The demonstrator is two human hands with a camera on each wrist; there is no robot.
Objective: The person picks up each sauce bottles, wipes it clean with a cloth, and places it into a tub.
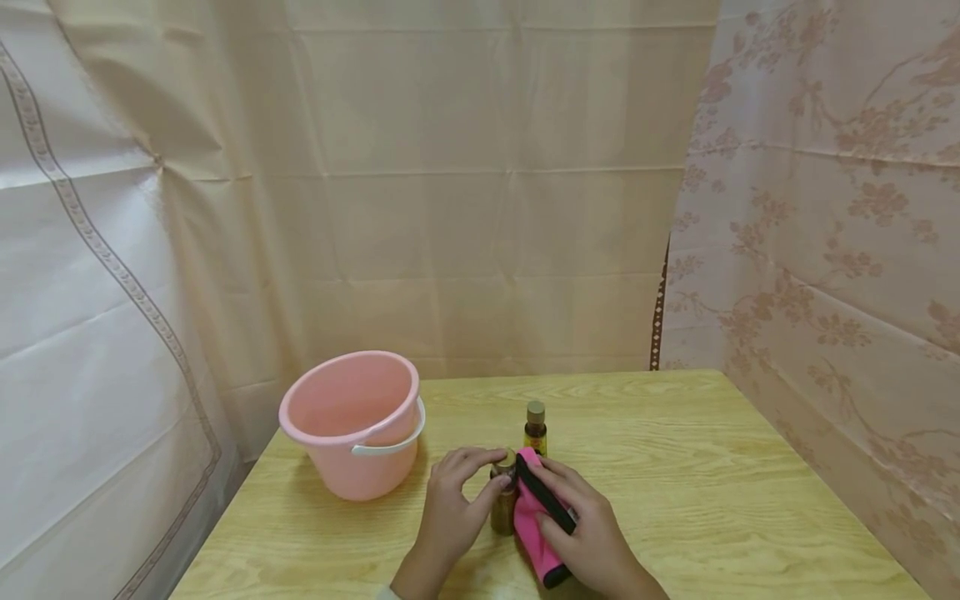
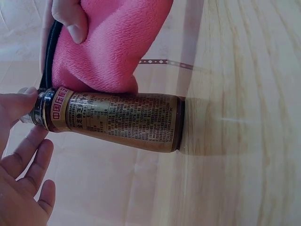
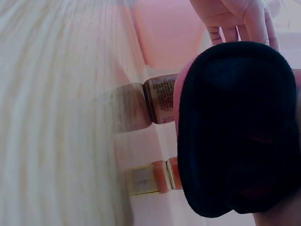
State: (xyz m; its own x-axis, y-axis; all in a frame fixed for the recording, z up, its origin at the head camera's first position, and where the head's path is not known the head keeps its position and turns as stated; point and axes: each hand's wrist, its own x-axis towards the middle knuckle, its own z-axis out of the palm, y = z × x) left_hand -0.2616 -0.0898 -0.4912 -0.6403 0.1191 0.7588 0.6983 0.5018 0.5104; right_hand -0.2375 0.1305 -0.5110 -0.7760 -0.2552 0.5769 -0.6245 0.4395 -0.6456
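A dark glass bottle [image 1: 502,515] with a gold-brown label stands upright on the table, its small print facing the left wrist view. At its cap and neck, my left hand [image 1: 452,500] pinches it between thumb and fingers. My right hand [image 1: 588,527] grips a fuzzy pink cloth [image 2: 106,47] with black trim. That cloth lies along the bottle's side, bulging against the label in the left wrist view. In the right wrist view the cloth's black side [image 3: 235,122] hides the upper part of the bottle. Behind the cloth stands a second, smaller bottle [image 1: 536,417] with a brownish cap and yellow label.
To the left on the wood-grain table [image 1: 697,467] stands a pink bucket [image 1: 363,475] with a white handle [image 1: 390,448] hanging toward the front. Beige curtain [image 1: 487,208] closes off the back, and patterned cloth hangs at both sides.
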